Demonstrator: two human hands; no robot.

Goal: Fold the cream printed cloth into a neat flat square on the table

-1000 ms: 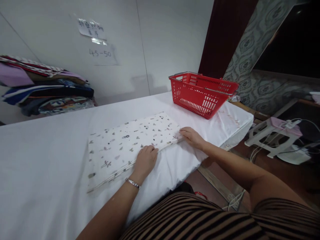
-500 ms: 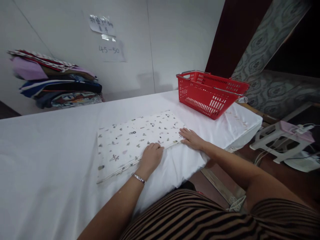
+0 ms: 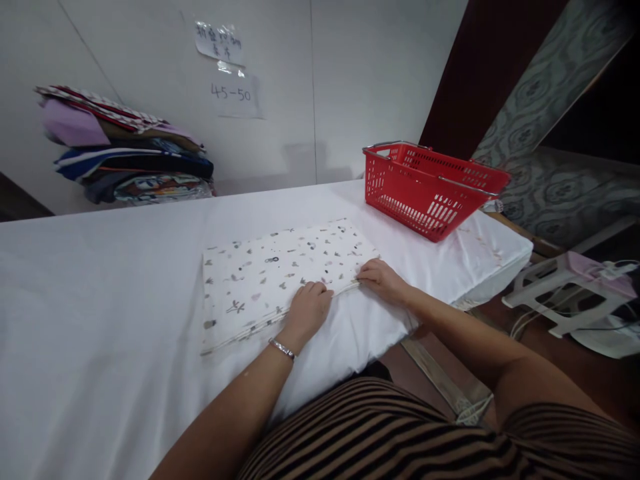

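Observation:
A white cloth with small printed figures lies folded in a flat rectangle, its layered edges showing along the side nearest me. At the middle of that near edge, my left hand, with a silver bracelet at the wrist, has its fingers curled over the layers. My right hand grips the near right corner, fingers bent and thumb tucked in. Both thumbs are mostly hidden from view.
White sheeting covers the table. A red plastic basket stands at the back right. A pile of folded fabrics sits at the back left against the wall. To the right is a plastic stool with cables.
My right hand's fingers, spread flat on the cloth before, have drawn in and closed at its corner. The left hand keeps its place on the near edge. The whole view has shifted slightly.

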